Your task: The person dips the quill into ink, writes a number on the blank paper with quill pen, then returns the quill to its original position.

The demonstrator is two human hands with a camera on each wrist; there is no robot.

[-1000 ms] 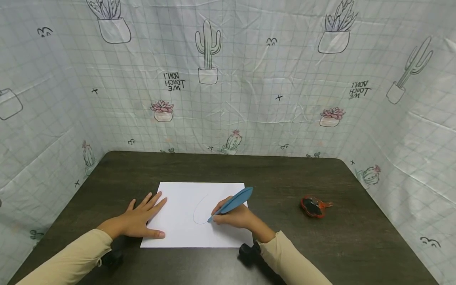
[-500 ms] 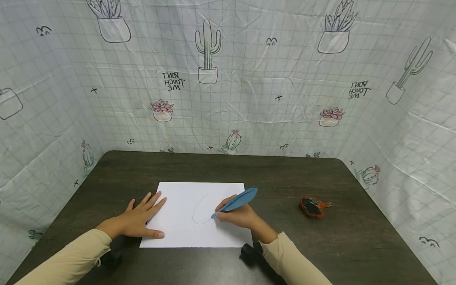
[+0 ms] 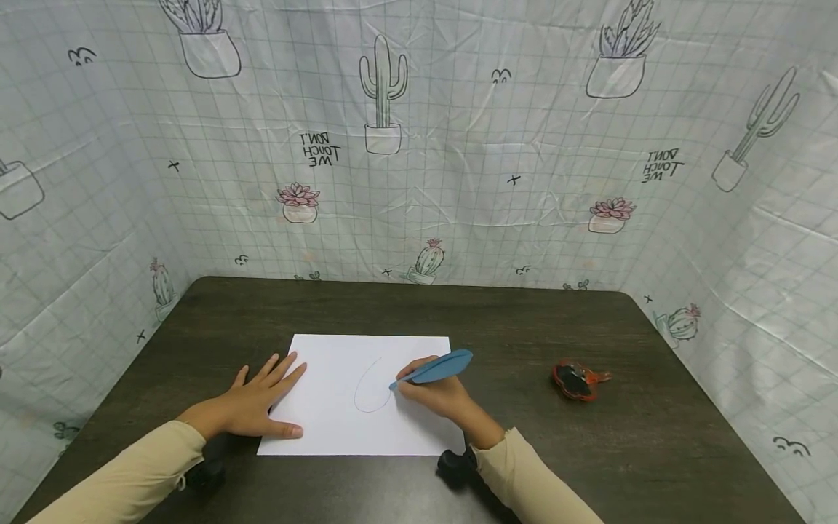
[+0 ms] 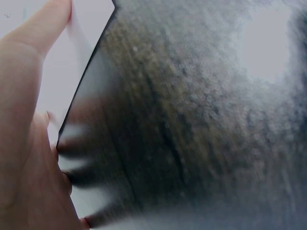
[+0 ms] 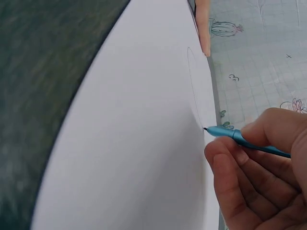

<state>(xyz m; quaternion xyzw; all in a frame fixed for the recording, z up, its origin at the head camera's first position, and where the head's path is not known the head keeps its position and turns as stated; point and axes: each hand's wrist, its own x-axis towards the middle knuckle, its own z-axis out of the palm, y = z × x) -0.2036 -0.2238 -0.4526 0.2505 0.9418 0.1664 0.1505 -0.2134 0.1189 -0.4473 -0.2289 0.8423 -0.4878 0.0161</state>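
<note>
A white sheet of paper (image 3: 327, 429) lies on the dark table, a thin curved line (image 3: 356, 395) drawn near its middle like an open U. My right hand (image 3: 437, 393) pinches a blue feather-shaped pen (image 3: 437, 367) between thumb and fingers. In the right wrist view the pen's (image 5: 223, 132) dark tip meets the end of the line. With fingers spread, my left hand (image 3: 252, 404) rests flat across the paper's left edge; its thumb (image 4: 43, 28) lies on the sheet in the left wrist view.
To the right on the table (image 3: 524, 327) lies a small orange-and-black object (image 3: 576, 380). White cloth (image 3: 458, 145) printed with cacti rises behind the table and along both sides. Dark wrist-worn devices (image 3: 456, 466) sit under the forearms.
The pen tip has moved up and slightly right over the paper, and the drawn line has grown along its right side. My left hand has stayed in place.
</note>
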